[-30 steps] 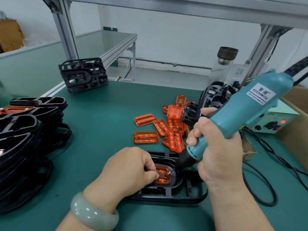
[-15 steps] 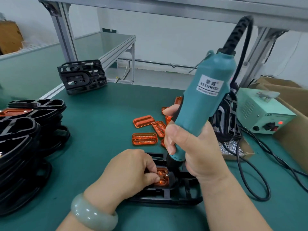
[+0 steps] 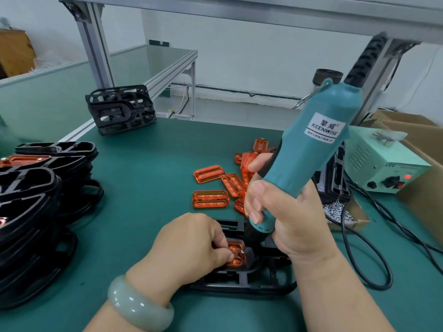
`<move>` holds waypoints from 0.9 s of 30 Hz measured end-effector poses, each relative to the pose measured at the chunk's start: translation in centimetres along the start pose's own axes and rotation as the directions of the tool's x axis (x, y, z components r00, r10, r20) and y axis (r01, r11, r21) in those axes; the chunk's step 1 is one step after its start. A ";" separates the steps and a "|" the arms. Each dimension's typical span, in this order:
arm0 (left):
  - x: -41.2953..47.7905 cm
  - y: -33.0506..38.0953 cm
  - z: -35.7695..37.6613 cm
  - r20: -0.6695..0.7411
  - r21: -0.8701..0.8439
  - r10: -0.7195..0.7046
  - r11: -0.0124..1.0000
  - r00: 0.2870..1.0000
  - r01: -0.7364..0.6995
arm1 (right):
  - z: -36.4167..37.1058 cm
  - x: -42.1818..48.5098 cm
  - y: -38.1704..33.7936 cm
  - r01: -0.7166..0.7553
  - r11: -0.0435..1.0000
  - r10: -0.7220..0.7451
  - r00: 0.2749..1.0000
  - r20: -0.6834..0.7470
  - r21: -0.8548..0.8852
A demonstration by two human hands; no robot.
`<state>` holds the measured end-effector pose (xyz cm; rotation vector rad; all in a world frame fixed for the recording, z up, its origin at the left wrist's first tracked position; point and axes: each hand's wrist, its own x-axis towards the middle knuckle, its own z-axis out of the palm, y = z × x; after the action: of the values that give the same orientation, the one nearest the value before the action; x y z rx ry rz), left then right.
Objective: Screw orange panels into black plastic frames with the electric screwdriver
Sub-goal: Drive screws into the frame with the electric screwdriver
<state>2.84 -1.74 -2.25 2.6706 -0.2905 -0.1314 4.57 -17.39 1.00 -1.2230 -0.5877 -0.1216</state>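
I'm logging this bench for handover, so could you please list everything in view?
electric screwdriver: one, teal, tip at the frame
black frame: one, black, flat under both hands
seated orange panel: one, orange, in that frame
loose orange panels: several, orange, mid-table
stacked frames: many, black, left edge
far frames: few, black, far edge
power box: one, pale green, right
screws: many, silver, right of hands
left hand: one, holds seated orange panel
right hand: one, grips electric screwdriver

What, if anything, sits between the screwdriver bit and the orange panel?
Nothing visible. The electric screwdriver, in the right hand, has its bit at the right edge of the orange panel; the left hand holds its left side.
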 end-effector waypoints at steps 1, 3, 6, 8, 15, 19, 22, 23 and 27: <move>0.0 0.0 0.0 0.002 0.004 0.001 1.000 1.000 -0.001 | 0.0 -0.1 0.0 0.003 1.000 -0.003 1.000 0.009 -0.005; 0.0 0.0 0.0 0.004 -0.003 -0.004 1.000 1.000 0.004 | 0.0 -0.1 0.1 0.007 1.000 -0.007 1.000 0.012 -0.007; 0.0 0.0 0.1 0.001 -0.014 -0.008 1.000 1.000 0.008 | -0.1 -0.2 0.2 0.003 1.000 -0.003 1.000 0.000 0.022; 0.0 0.0 0.1 -0.005 -0.011 -0.011 1.000 1.000 0.011 | -0.2 -0.1 0.1 0.002 1.000 -0.002 1.000 -0.016 0.029; 0.0 0.0 0.0 0.004 0.010 -0.022 1.000 1.000 0.022 | 0.0 -0.2 0.0 0.021 1.000 -0.021 1.000 -0.016 0.014; 0.0 0.0 0.0 0.007 0.001 -0.022 1.000 1.000 0.022 | 0.2 -0.3 0.1 0.012 1.000 -0.012 1.000 -0.017 0.000; 0.1 0.0 0.0 0.008 0.007 -0.024 1.000 1.000 0.024 | 0.4 -0.2 0.1 0.015 0.999 -0.016 1.000 -0.022 -0.033; 0.0 0.0 0.0 0.009 0.010 -0.026 1.000 1.000 0.026 | 0.4 -0.1 0.1 0.011 0.999 -0.012 1.000 -0.027 -0.035; 0.1 0.1 0.0 0.005 0.009 -0.028 1.000 1.000 0.028 | 0.3 -0.2 0.0 0.004 1.000 -0.006 0.998 -0.067 -0.025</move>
<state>2.89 -1.80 -2.23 2.6842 -0.2562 -0.1461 4.31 -17.12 1.00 -1.2371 -0.5326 -0.1739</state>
